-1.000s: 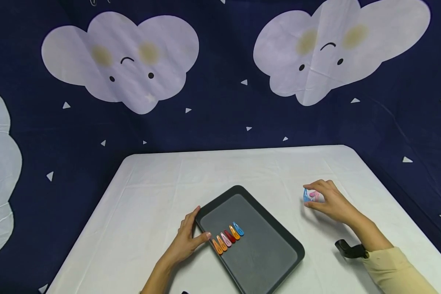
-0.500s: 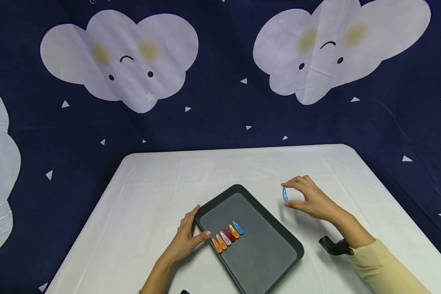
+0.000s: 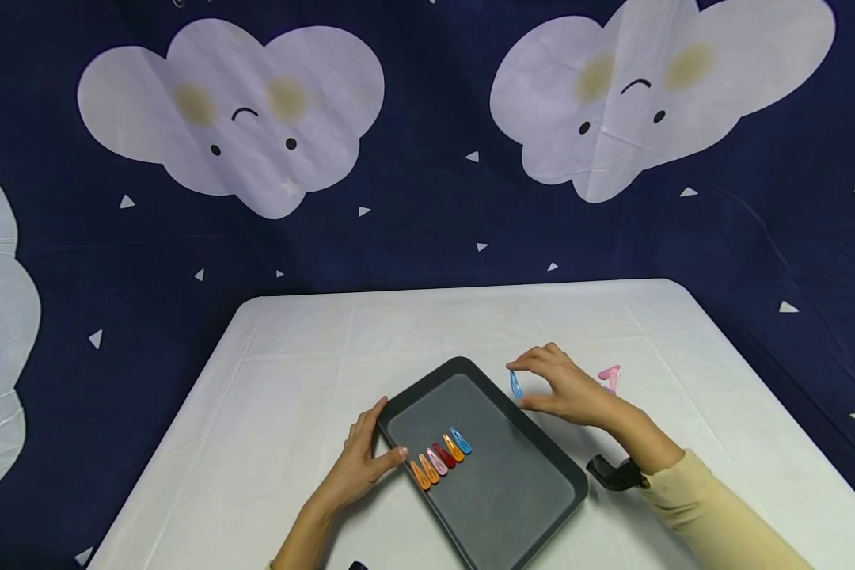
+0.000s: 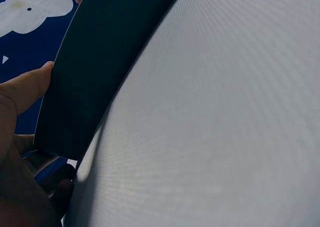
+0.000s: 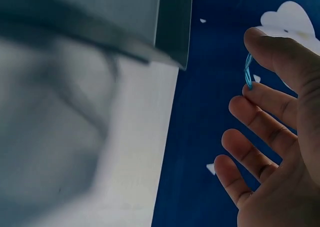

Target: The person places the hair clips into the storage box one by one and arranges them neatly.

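6 clips [image 3: 438,461] are set on tray [image 3: 520,483] held by L hand [image 3: 359,469], blue 1 [image 3: 516,385] pinched by R hand [image 3: 570,393] & pink bit [image 3: 614,377] left.

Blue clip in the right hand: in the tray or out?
Out: the right hand pinches the blue clip outside the gray tray in the head view; the right wrist view shows clip and tray apart.
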Demonstrator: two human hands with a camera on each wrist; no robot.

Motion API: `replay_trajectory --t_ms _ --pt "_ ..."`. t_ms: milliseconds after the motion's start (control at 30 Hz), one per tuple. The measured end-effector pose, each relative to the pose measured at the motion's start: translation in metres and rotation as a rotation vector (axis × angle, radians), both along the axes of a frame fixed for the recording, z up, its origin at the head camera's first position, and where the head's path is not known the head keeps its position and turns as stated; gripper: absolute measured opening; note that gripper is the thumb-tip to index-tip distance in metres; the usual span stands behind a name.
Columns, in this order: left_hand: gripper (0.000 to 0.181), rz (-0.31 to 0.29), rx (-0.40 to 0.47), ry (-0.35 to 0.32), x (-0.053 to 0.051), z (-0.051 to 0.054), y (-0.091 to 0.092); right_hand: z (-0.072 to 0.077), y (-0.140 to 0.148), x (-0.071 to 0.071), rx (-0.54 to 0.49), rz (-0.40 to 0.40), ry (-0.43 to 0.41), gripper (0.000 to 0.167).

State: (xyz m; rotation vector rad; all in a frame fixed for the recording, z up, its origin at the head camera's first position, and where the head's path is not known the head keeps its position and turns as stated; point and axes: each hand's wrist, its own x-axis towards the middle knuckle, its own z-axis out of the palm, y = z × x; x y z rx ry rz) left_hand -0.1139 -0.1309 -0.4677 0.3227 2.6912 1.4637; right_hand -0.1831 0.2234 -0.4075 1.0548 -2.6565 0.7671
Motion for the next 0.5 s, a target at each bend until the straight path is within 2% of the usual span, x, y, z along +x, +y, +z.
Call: replay_trajectory --t_ms 133,333,500 --pt "0.088 0.003 0.002 -0.005 0.000 -0.001 0.000 -0.002 -0.011 -0.001 0.019 0.011 -0.035 0.052" --pt "0.088 0.007 0.018 -0.004 -0.001 -0.003 0.001 -0.006 -0.025 -0.001 0.041 0.064 -0.001 0.051" --pt "0.088 0.008 0.022 -0.007 -0.001 -0.003 0.001 -0.008 -0.035 0.001 0.067 0.098 -0.022 0.051"
